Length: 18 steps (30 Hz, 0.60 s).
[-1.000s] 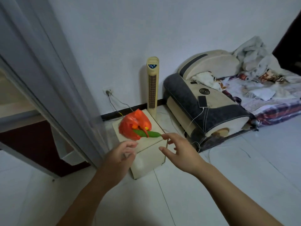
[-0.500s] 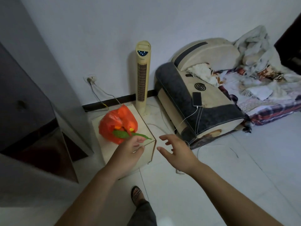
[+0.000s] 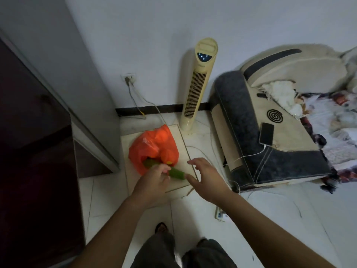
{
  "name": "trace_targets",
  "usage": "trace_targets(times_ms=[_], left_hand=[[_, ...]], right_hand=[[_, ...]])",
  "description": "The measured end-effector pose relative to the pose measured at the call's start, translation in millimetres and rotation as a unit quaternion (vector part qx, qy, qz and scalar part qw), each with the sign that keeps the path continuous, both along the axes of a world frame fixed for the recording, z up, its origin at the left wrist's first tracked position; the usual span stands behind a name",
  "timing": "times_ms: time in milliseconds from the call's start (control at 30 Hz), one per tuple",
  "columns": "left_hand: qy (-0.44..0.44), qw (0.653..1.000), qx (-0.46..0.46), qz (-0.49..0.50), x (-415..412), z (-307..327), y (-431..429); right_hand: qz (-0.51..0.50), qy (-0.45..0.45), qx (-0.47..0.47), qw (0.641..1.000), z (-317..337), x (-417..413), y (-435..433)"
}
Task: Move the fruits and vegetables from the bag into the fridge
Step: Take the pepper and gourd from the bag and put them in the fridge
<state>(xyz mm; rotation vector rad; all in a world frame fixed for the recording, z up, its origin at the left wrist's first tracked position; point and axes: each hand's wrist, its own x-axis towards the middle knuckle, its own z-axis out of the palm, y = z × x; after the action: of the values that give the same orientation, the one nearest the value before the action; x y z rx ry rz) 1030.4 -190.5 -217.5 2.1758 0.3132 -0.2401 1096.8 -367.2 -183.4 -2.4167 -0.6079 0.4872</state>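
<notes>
L hand [image 3: 154, 183] grips green veg [image 3: 176, 174] at orange bag [image 3: 154, 146] on low box [image 3: 177, 137]; R hand [image 3: 208, 182] spread, tiled floor [image 3: 270, 219]

Plain white wall [image 3: 212, 20] behind, with a dark skirting [image 3: 154, 108] along its foot and a wall socket [image 3: 129, 77] holding a plug. Pale tiled floor [image 3: 289, 219] in dim light. Cream tower fan [image 3: 197, 88] upright against the wall, just beside a low cream box [image 3: 177, 135]. To the right, a grey-and-cream sofa [image 3: 251, 117] bearing a phone [image 3: 267, 133] on a white cable, next to rumpled bedding [image 3: 332, 120].
</notes>
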Motion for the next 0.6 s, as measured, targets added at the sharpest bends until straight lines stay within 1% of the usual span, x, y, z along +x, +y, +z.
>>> trace_targets(times_ms=[100, 200, 367, 500, 600], left_hand=[[0.017, 0.999, 0.014, 0.047, 18.0, -6.9, 9.6], [0.04, 0.995, 0.045, 0.077, 30.3, -13.3, 19.6], [0.08, 0.983, 0.058, 0.157, 38.7, -27.3, 34.6], [0.078, 0.967, 0.065, 0.235, 57.9, -50.9, 43.9], [0.054, 0.96, 0.067, 0.265, 72.7, -82.2, 45.5]], right_hand=[[0.033, 0.011, -0.006, 0.999, -10.6, 26.9, 12.9], [0.07, 0.029, 0.001, 0.997, -25.7, 52.6, 26.0], [0.138, 0.047, -0.003, 0.989, -55.6, 100.8, 42.2], [0.185, 0.066, -0.015, 0.98, -90.1, 140.3, 52.0], [0.213, 0.087, -0.018, 0.973, -122.2, 164.4, 64.7]])
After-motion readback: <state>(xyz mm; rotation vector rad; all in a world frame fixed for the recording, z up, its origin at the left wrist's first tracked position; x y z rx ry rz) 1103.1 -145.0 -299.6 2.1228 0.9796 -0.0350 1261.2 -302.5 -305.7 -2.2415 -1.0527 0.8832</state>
